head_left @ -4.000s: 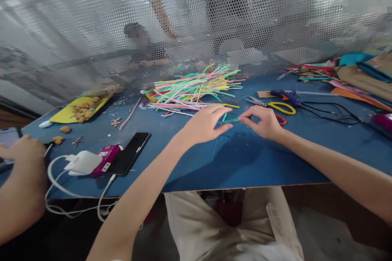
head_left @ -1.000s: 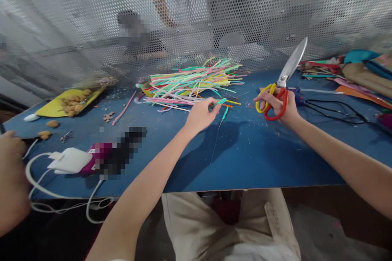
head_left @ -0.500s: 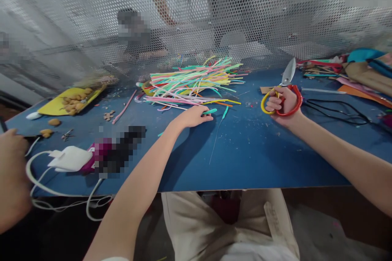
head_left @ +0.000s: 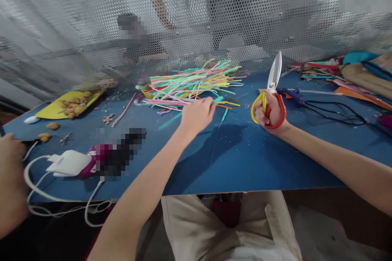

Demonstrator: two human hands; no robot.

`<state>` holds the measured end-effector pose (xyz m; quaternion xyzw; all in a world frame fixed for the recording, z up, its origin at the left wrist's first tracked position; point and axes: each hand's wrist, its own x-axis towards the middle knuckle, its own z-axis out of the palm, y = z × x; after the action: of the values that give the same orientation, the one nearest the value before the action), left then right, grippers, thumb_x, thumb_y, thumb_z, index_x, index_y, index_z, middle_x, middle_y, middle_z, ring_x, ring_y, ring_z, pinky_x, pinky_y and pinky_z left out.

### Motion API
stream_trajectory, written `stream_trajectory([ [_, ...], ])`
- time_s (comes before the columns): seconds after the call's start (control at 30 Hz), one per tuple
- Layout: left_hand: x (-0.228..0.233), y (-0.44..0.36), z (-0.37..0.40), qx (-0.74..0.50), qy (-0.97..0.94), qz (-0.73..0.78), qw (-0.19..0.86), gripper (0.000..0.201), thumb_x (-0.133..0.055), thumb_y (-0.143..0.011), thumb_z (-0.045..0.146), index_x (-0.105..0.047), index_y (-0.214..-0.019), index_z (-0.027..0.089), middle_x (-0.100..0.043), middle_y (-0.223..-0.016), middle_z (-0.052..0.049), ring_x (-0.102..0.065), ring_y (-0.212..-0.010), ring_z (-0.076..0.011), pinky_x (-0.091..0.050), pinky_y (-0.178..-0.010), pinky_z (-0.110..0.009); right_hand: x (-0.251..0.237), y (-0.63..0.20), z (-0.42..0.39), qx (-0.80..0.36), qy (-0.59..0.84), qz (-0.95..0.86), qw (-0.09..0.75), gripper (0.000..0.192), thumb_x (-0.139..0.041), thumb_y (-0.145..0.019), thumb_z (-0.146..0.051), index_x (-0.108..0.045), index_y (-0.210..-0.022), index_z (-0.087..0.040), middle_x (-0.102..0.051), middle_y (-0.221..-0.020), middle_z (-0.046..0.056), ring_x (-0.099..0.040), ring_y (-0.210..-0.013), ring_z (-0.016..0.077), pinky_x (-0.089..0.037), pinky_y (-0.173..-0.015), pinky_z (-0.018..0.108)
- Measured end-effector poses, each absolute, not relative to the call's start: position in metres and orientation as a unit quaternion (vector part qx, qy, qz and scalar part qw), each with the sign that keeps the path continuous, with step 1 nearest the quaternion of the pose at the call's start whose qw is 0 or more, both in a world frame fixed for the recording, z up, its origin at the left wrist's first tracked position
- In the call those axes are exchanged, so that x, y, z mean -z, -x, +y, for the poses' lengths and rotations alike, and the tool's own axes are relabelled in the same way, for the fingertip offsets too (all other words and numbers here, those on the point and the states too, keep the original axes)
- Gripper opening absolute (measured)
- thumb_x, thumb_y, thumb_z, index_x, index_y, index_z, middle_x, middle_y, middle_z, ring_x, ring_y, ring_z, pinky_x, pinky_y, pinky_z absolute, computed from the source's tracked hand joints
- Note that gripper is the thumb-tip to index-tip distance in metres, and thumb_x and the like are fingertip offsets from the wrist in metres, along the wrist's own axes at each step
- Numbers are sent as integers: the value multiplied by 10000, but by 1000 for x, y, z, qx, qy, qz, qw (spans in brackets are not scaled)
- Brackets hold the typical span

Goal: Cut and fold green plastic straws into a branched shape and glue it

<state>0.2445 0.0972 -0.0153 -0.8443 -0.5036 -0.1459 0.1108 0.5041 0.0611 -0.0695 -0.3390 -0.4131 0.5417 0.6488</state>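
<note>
A perforated metal screen (head_left: 183, 16) stands behind the blue tabletop (head_left: 260, 163). At left, a yellow sheet (head_left: 50, 107) bears brown lumps (head_left: 72, 104); nearer, a white charger (head_left: 70, 163) sits against a purple block (head_left: 101, 151). At right lies a blue glue gun (head_left: 294, 96).

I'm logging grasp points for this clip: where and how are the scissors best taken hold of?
The scissors are probably best gripped by the red and yellow loops, coming from the person's side, as the right hand does: the blades point up and away, leaving the loops nearest.

Moderate light | soft shadow | edges stretched | green strip (head_left: 170, 122) — probably motion-blurred
</note>
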Motion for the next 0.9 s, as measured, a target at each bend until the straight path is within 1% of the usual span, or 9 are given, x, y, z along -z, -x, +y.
stream_trajectory([
  [0.07,18,-259,81,154,868,-463,92,457,-280,-1070,497,-643,-1123,225,-761,-1042,-93,-723,-901,-261,-471,-694,-320,67,-509,63,-599,323,-401,614,559,-593,-849,-714,-610,-612,-208,-397,-355,-60,-233,-265,49,-191,-274,225],
  [0.1,20,-264,75,158,877,-447,76,446,-274,-1075,478,-644,-1114,231,-765,-1043,-78,-726,-898,-249,-460,-680,-308,67,-511,63,-613,321,-398,602,573,-581,-843,-725,-619,-608,-203,-448,-372,-46,-222,-265,45,-172,-271,228],
  [0.13,22,-267,70,162,884,-434,57,432,-271,-1080,452,-643,-1104,235,-769,-1045,-64,-729,-898,-236,-451,-671,-295,67,-512,64,-617,322,-397,598,566,-576,-843,-720,-655,-642,-196,-556,-440,-20,-219,-272,37,-163,-271,230],
  [0.2,26,-270,65,168,895,-413,21,407,-275,-1085,415,-642,-1090,240,-776,-1042,-44,-734,-899,-216,-436,-657,-276,69,-511,65,-607,332,-404,598,493,-601,-850,-661,-739,-799,-191,-758,-720,47,-253,-299,25,-194,-281,236],
  [0.27,29,-271,63,170,901,-399,-5,392,-287,-1085,410,-639,-1091,239,-780,-1028,-39,-738,-896,-211,-428,-649,-267,71,-506,64,-582,344,-424,602,366,-678,-836,-535,-769,-963,-204,-803,-973,82,-321,-335,22,-274,-308,238],
  [0.37,32,-272,64,171,903,-394,-29,393,-284,-1087,418,-627,-1124,229,-779,-1029,-50,-740,-918,-221,-436,-665,-269,73,-498,59,-527,368,-461,611,349,-783,-766,-353,-762,-1090,-226,-786,-1095,80,-393,-371,20,-352,-346,239],
  [0.57,32,-274,63,180,900,-394,-55,392,-277,-1085,419,-599,-1191,223,-764,-1061,-69,-732,-946,-229,-456,-719,-275,70,-488,48,-519,389,-466,602,483,-842,-709,-302,-745,-1179,-251,-744,-975,14,-366,-386,4,-329,-335,227],
  [0.73,33,-276,62,165,900,-399,-60,396,-274,-1082,428,-603,-1158,221,-756,-977,-81,-730,-874,-236,-449,-706,-283,68,-484,44,-540,376,-455,600,492,-864,-688,-273,-745,-1165,-243,-709,-906,-15,-346,-402,-2,-335,-358,222],
  [0.9,39,-278,63,170,903,-388,-69,383,-284,-1078,444,-599,-1107,227,-740,-915,-74,-718,-826,-235,-444,-700,-289,66,-481,41,-535,381,-458,599,488,-887,-667,-235,-760,-1138,-232,-702,-870,-16,-391,-434,10,-300,-373,210],
])
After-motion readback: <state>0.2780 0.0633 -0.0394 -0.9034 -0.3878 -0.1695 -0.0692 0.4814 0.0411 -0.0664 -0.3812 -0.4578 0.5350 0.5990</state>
